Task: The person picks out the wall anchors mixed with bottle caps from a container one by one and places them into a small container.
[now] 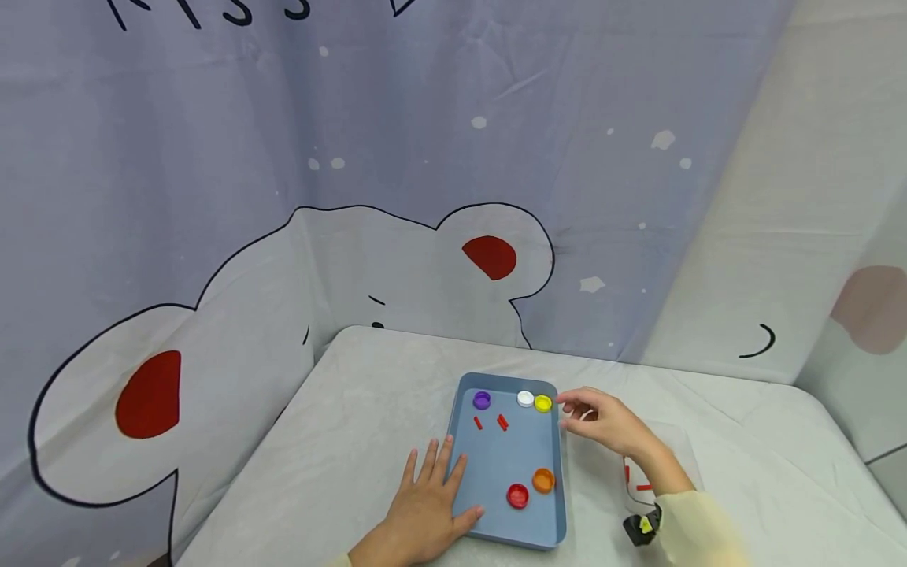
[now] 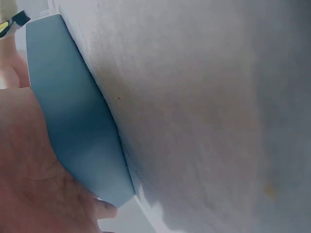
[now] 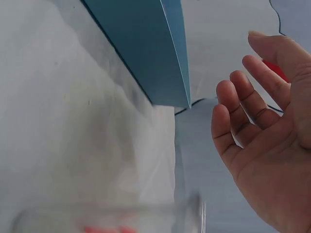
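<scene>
A blue-grey tray (image 1: 503, 453) lies on the cloth-covered table. My left hand (image 1: 423, 512) is at its left edge, fingers spread and straight; in the left wrist view, the palm lies by the tray's outer wall (image 2: 77, 102). My right hand (image 1: 598, 417) hovers at the far right edge with loosely bent fingers and nothing between them, fingertips next to a yellow round cap (image 1: 542, 403). Beside that cap is a white one (image 1: 525, 399), and a purple one (image 1: 482, 400) sits farther left. Small red sticks (image 1: 502, 423) lie below them. Nearer me are an orange cap (image 1: 543, 480) and a red cap (image 1: 518, 496).
A clear container (image 1: 680, 445) with several red pieces stands right of the tray, partly hidden by my right forearm. A black device (image 1: 641, 528) is at my right wrist. A printed curtain (image 1: 397, 118) hangs behind the table.
</scene>
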Demonstrator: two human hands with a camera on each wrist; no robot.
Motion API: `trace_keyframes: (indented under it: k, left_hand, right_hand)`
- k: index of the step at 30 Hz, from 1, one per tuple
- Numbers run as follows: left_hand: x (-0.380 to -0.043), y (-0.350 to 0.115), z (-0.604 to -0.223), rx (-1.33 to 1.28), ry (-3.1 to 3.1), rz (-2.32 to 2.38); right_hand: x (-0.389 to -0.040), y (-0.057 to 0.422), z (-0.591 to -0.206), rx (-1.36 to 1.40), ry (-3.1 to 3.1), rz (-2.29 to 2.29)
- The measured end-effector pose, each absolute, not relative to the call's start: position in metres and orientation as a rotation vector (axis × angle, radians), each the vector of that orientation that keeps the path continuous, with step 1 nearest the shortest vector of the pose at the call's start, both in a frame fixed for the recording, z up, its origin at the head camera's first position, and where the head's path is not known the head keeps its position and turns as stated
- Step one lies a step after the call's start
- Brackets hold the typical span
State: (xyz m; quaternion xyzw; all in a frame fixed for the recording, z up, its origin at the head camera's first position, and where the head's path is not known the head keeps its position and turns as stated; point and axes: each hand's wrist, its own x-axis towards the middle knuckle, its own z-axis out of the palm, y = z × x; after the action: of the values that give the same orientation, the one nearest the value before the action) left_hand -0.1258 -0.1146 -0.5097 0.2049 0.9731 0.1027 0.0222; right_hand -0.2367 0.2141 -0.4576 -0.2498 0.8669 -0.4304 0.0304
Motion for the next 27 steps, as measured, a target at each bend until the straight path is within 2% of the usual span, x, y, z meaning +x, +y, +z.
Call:
trace_keyframes:
  k: [27]
  left_hand:
    - [-0.126,-0.116,-0.507,0.602,2.972,0.288]
  right_hand:
    - [-0.279,0.159,-0.48,-0.982,2.558,-1.132]
